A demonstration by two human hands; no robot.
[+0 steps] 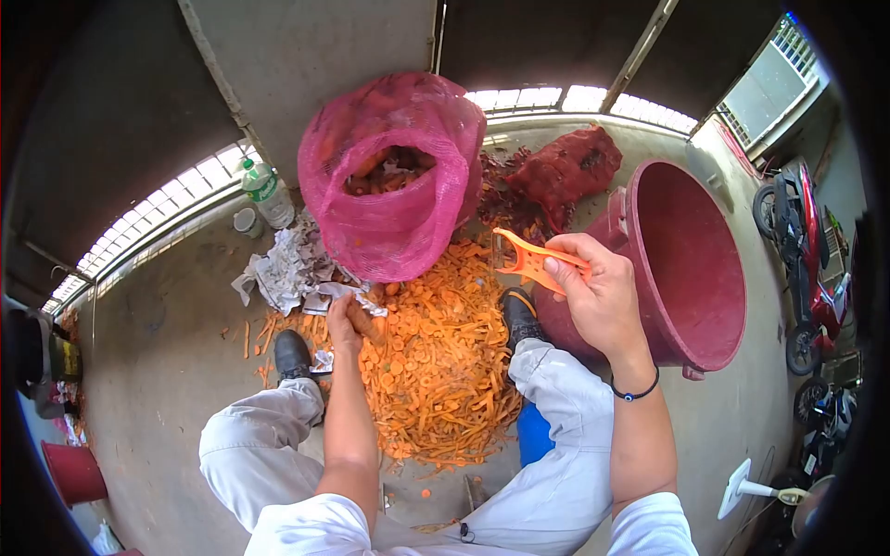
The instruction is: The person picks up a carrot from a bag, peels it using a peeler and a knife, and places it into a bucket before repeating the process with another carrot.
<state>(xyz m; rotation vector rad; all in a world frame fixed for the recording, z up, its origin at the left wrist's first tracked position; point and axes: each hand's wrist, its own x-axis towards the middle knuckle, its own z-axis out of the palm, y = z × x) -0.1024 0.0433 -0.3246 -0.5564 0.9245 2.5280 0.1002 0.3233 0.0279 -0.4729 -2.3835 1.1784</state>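
Note:
My right hand (598, 289) is closed around the handle of an orange peeler (528, 259), held up in front of the big tub. Lower and to the left, my left hand (343, 324) grips a dull brownish-orange carrot (367, 326), partly hidden by the fingers. Between my feet lies a wide heap of orange carrot peelings (436, 380), with round cut slices among the strips. Just beyond the heap stands a pink mesh sack (399, 232), its mouth open and carrots visible inside.
A large maroon tub (691, 269) stands by my right leg. Crumpled paper (295, 264), a green-capped bottle (267, 193) and a cup (247, 221) are left of the sack. A red mesh bag (570, 171) lies behind. Motorbikes (805, 259) stand far right.

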